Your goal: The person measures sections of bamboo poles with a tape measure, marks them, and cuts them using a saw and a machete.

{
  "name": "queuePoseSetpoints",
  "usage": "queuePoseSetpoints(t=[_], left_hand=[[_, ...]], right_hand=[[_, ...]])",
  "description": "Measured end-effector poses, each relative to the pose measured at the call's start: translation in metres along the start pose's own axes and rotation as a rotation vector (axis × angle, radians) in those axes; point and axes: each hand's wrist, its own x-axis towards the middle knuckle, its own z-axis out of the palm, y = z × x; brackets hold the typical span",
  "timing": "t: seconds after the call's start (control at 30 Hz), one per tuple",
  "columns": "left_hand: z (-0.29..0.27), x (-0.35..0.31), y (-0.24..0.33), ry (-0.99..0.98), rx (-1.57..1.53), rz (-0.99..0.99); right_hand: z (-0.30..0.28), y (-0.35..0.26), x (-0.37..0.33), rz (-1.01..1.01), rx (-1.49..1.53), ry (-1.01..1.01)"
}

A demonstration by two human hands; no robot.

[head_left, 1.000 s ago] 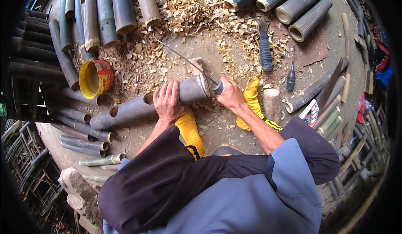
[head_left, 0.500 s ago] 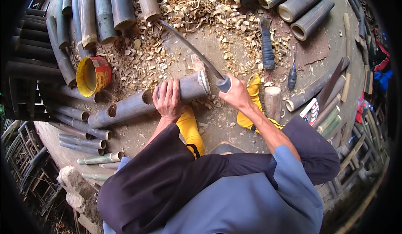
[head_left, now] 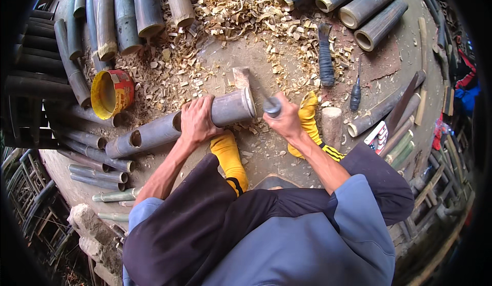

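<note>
A dark bamboo tube with holes cut along its left part lies slanting on the floor in front of me, its right end raised. My left hand is wrapped over the tube's middle, pressing down on it. In my right hand, the fingers are closed round the grey handle of a long knife. Its blade appears foreshortened, passing close by the tube's right end; whether it touches the bamboo I cannot tell. A small wooden block is just beyond that end.
Cut bamboo tubes lie at the far left and far right. Wood shavings cover the floor ahead. A red-yellow tin stands left. On the right are a wrapped-handle blade, a slim pointed tool, a wooden peg and a saw.
The knife blade has swung from stretching far up-left to being foreshortened near the tube's end. My left hand has shifted slightly left along the tube, its forearm now more exposed.
</note>
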Motion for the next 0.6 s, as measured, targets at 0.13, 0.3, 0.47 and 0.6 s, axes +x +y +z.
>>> queuePoseSetpoints(t=[0.13,0.3,0.47,0.6], left_hand=[[0.018,-0.011,0.009,0.328,0.111,0.079],[0.029,-0.013,0.007,0.47,0.171,0.066],[0.032,-0.005,0.008,0.502,0.202,0.101],[0.033,-0.012,0.004,0.508,0.213,0.079]], right_hand=[[-0.005,0.01,0.002,0.156,-0.333,-0.171],[-0.002,-0.032,-0.002,-0.043,0.021,0.1],[-0.01,0.008,-0.002,0.149,-0.254,-0.14],[-0.008,-0.031,-0.005,0.013,-0.109,-0.056]])
